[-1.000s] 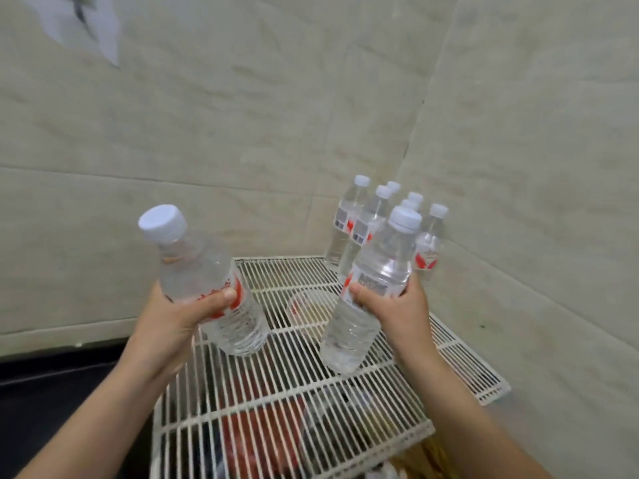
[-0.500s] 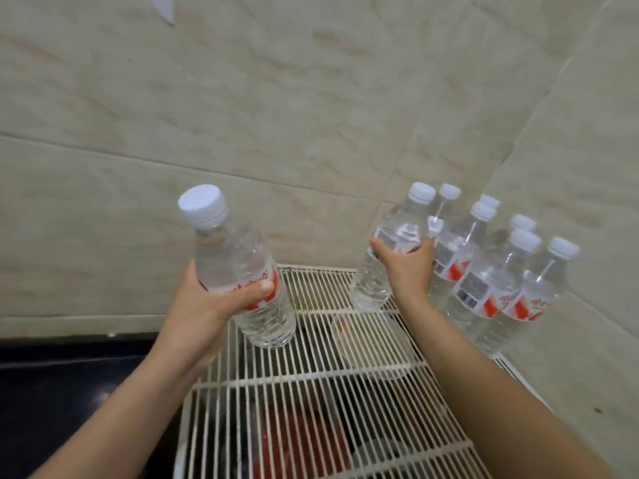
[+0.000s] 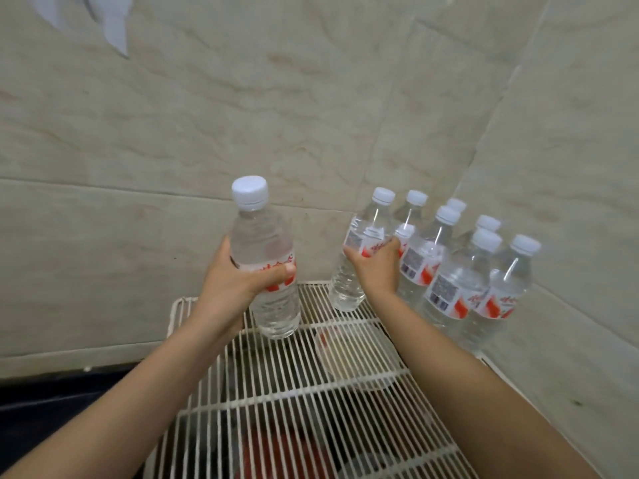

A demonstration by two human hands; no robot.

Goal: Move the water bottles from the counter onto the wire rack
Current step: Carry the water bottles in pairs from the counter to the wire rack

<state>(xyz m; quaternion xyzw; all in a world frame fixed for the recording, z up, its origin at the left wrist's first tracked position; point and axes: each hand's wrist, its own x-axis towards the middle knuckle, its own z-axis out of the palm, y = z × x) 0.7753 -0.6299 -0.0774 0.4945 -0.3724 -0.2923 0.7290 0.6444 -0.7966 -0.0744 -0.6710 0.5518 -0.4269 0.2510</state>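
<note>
My left hand grips a clear water bottle with a white cap and red label, upright, its base just above or on the white wire rack near the back left. My right hand grips a second bottle by its label; it leans slightly left with its base on the rack by the back wall. Several more bottles stand grouped in the rack's back right corner, right beside that hand.
Tiled walls close the rack in at the back and right. A dark counter lies at the lower left. Below the rack wires show a red thing and a clear container.
My right hand has brought its bottle back to the rack beside the group. My left hand has carried its bottle forward and right, over the rack's back left part.
</note>
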